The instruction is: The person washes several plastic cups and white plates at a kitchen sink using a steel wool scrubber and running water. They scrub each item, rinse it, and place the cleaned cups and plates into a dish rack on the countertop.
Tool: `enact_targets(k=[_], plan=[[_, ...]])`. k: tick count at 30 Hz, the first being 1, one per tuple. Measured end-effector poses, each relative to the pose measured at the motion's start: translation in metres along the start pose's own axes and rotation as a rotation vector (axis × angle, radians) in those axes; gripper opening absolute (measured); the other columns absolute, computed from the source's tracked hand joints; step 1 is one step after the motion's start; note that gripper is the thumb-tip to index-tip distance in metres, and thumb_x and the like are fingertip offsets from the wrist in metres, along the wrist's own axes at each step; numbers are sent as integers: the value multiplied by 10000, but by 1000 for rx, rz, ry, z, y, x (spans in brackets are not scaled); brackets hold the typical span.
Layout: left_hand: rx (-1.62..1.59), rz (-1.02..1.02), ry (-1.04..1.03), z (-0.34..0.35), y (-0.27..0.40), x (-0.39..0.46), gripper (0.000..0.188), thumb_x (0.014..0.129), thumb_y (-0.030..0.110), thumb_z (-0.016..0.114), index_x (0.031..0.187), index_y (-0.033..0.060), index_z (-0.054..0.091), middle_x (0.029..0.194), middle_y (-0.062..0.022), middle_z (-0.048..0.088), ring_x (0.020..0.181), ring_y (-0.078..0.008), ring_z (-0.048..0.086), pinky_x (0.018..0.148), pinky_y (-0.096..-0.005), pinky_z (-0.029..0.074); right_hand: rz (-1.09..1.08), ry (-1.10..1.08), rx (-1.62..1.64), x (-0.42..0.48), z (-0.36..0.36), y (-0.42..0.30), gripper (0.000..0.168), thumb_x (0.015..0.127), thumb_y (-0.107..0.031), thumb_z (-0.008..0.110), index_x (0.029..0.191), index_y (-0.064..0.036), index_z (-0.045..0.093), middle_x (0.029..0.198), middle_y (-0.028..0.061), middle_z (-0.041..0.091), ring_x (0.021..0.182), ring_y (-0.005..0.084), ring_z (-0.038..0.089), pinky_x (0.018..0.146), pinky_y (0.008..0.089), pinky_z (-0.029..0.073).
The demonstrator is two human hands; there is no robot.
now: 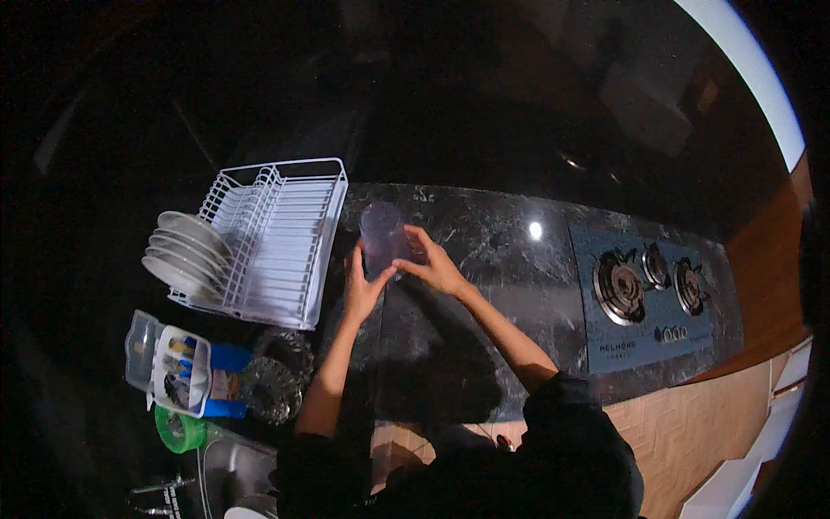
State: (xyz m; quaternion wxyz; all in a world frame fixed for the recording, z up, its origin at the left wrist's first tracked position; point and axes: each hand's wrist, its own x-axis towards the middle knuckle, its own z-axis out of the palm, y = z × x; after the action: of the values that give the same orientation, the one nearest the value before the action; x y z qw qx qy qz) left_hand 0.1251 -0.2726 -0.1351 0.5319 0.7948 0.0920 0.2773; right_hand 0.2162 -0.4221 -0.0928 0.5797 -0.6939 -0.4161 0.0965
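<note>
Between my two hands is a translucent, purplish tumbler (381, 230), its round end pointing away from me. My left hand (364, 285) grips its left side, and the thumb reaches across the near part. From the right, my right hand (436, 265) holds the opposite side, with the two thumbs nearly meeting. The tumbler is over the dark marbled countertop (480, 259); whether it touches the surface I cannot tell. Just left of my left hand stands a white dish rack (295, 240), with several white plates (185, 256) upright in its left side.
Clear glassware (272, 389) stands near my left forearm. Beside it are an open-lidded white and blue container (185, 370), a green plastic bowl (180, 429) and a metal sink (237, 464). A gas hob (648, 292) is set into the counter at right.
</note>
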Motion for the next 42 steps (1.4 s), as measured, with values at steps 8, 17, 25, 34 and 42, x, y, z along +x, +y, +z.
enact_targets(k=[8,17,25,34,42], plan=[[84,86,105,18,-67,130,709,592,165,762,1193,12,417,1179,-154,416,1081,-280,450,853,-377,422,-80,215,-59,102,4,96,648,737,-229,657,1276,-81,329,1076,173,480,1017,281,497,843,342,425],[-38,-107,102,29,-106,157,720,635,71,725,1240,-13,343,1235,-173,416,1102,-293,455,870,-360,416,33,227,-168,139,19,143,660,717,-283,661,1275,-127,345,1023,191,505,950,333,518,808,373,422],[81,-3,149,39,-142,178,702,661,64,688,1256,10,319,1144,-216,485,1060,-309,489,860,-352,409,134,228,-202,157,23,151,626,739,-248,651,1275,-130,348,1155,188,460,1015,315,511,858,362,432],[107,-16,164,44,-160,190,715,706,66,642,1295,38,238,1191,-215,433,1109,-326,435,899,-357,372,125,250,-234,171,28,162,613,748,-231,643,1275,-131,347,1177,174,457,1019,295,517,836,353,449],[60,-39,166,44,-163,190,719,709,88,645,1279,-18,220,1239,-229,378,1154,-333,382,918,-374,354,151,200,-107,169,31,168,566,774,-142,603,1275,-123,339,1210,175,437,1057,290,499,845,340,444]])
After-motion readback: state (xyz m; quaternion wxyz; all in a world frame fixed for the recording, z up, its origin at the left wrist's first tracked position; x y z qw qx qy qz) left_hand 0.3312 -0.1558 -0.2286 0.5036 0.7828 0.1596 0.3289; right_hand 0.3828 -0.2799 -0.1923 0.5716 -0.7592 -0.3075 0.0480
